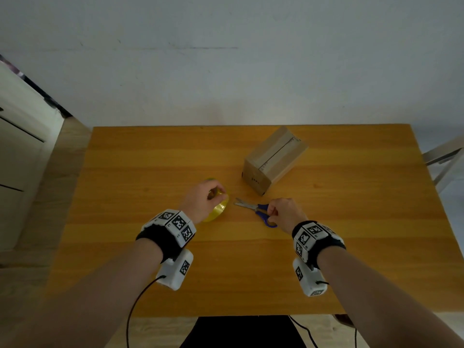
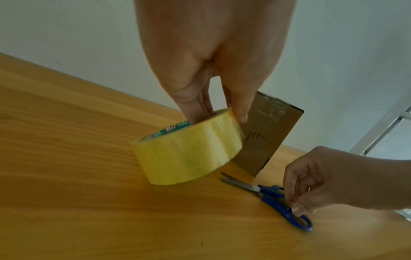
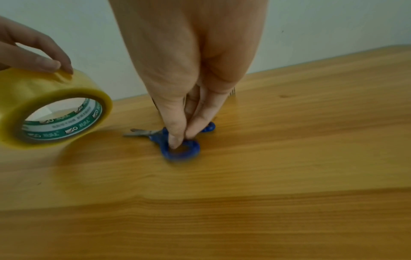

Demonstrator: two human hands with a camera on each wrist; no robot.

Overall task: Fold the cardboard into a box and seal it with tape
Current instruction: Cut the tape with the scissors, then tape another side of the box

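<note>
A folded cardboard box (image 1: 273,159) with tape along its top seam stands on the wooden table (image 1: 125,247) at the back right; the left wrist view shows its end face (image 2: 264,139). My left hand (image 1: 206,199) grips a yellow tape roll (image 1: 218,209) (image 2: 189,151) (image 3: 51,107), fingers inside the core and thumb on the outer rim, the roll tilted on its edge. My right hand (image 1: 281,212) pinches the handle of blue scissors (image 1: 261,212) (image 2: 284,198) (image 3: 177,142), which lie flat on the table with blades pointing left.
A white wall runs behind the table's far edge. A white cabinet (image 1: 20,146) stands at the left, and a metal frame (image 1: 444,159) at the right beyond the table's edge. Cables hang near the front edge.
</note>
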